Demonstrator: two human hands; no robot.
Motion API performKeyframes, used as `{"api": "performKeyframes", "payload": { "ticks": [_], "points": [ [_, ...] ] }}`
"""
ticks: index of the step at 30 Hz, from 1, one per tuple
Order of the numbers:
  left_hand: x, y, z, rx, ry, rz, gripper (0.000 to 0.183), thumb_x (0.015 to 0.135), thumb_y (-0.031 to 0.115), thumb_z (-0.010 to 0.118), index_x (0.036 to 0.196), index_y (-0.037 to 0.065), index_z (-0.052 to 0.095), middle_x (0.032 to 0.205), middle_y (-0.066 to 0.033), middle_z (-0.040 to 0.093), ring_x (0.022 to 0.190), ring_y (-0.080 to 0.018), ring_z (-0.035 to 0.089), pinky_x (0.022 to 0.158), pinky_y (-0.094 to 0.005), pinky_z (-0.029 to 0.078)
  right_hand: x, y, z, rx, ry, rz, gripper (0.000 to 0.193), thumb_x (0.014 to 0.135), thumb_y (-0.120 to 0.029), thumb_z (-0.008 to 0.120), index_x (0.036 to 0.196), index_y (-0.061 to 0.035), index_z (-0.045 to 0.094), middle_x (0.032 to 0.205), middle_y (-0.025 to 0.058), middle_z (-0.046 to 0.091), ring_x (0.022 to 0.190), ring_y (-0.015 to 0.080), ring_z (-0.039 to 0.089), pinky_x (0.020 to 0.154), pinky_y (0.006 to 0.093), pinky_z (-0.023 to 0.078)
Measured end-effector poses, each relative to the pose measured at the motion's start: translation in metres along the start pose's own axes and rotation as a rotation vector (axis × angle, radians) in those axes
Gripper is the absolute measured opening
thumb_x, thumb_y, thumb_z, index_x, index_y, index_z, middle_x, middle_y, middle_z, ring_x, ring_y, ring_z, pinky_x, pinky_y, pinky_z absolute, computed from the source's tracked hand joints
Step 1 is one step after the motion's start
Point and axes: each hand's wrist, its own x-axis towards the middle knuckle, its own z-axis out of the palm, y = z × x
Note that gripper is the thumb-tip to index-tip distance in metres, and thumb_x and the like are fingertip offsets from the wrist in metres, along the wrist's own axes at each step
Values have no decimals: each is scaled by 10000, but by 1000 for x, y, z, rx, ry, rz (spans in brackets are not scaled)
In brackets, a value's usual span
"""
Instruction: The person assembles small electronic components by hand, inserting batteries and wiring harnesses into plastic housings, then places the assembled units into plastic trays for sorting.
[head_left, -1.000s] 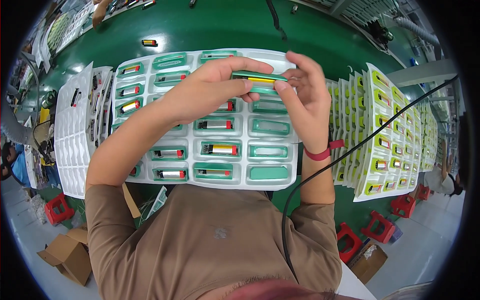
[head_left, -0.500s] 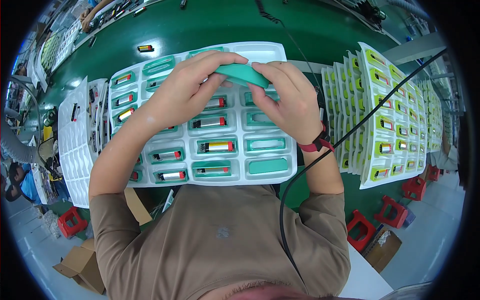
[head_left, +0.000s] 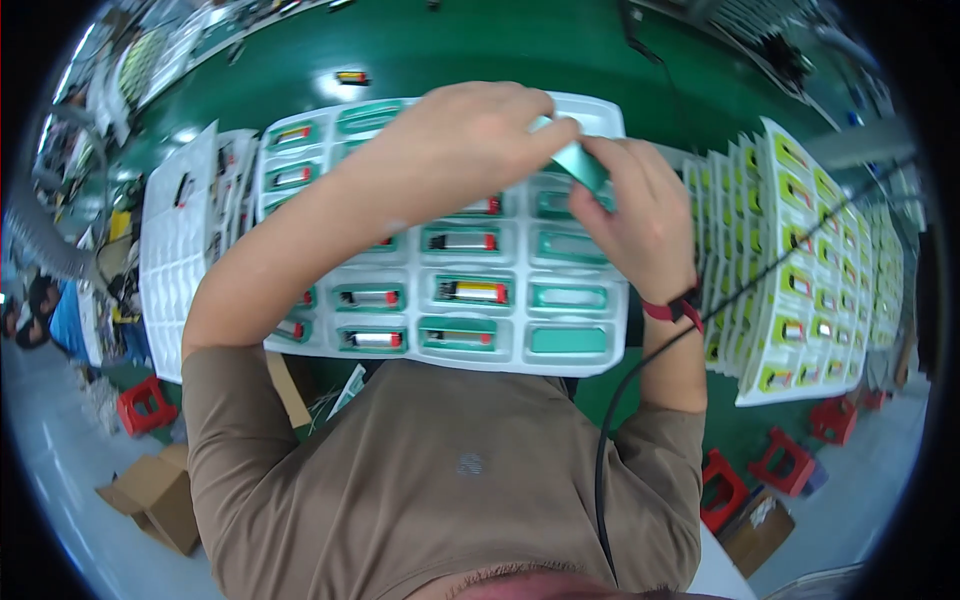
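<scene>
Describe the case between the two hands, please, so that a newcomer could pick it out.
Find the central white tray, then the left hand and right hand by its far right corner. Between them slants a green case, held up, while others, like the near right corner case, lie in the tray.

The broad white, many-pocketed tray (head_left: 590, 110) looks like thin, smooth plastic with a soft sheen. Over it, the slim green casing (head_left: 581, 165) is smooth plastic that catches a pale highlight. Within the tray, the small silver cylinders with red ends (head_left: 370, 339) look metallic and shiny. Beyond the tray, the green tabletop (head_left: 470, 48) is smooth and glossy. To the tray's right, the leaning stack of white trays (head_left: 768, 250) looks plastic too. On the tray's near side, the brown short-sleeved shirt (head_left: 430, 430) is matt, softly creased cloth.
</scene>
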Motion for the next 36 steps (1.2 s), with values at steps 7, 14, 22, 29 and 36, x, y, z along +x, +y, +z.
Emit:
{"api": "performKeyframes", "payload": {
  "ticks": [7,14,22,29,36],
  "points": [
    [-8,7,16,73,-45,-48,366,833,20,647,1191,82,600,1050,-119,671,924,-312,701,779,-405,572,-2,4,3,-16,-27,-13,430,721,36,762,1131,1,637,938,146,644,840,330,641,714,395,534],
    [-7,-49,9,-530,153,-309,384,1015,200,604,1391,120,597,1078,-65,675,948,-176,660,805,-325,528,13,54,2,510,-18,504,208,904,-94,702,1078,16,679,907,102,671,700,184,627,643,285,501],
    [-105,-281,73,-54,-113,-826,485,914,38,567,1372,168,655,1191,-159,708,1090,-287,662,955,-344,516,12,97,33,253,-254,363,173,901,-146,687,973,5,726,946,136,635,961,321,605,843,398,492],
    [-124,-308,108,-43,-529,-777,614,851,84,691,1445,207,592,1462,-195,550,1351,-367,526,1133,-415,451,16,89,43,246,-9,412,138,907,-114,726,958,5,681,944,123,640,886,270,629,789,339,508],
    [-114,-291,122,144,-545,-828,219,807,120,690,1019,109,743,1103,-134,746,1055,-349,711,825,-461,580,20,62,33,390,25,344,78,950,-8,646,901,24,594,901,81,569,790,162,532,729,275,451]
  ]
}}
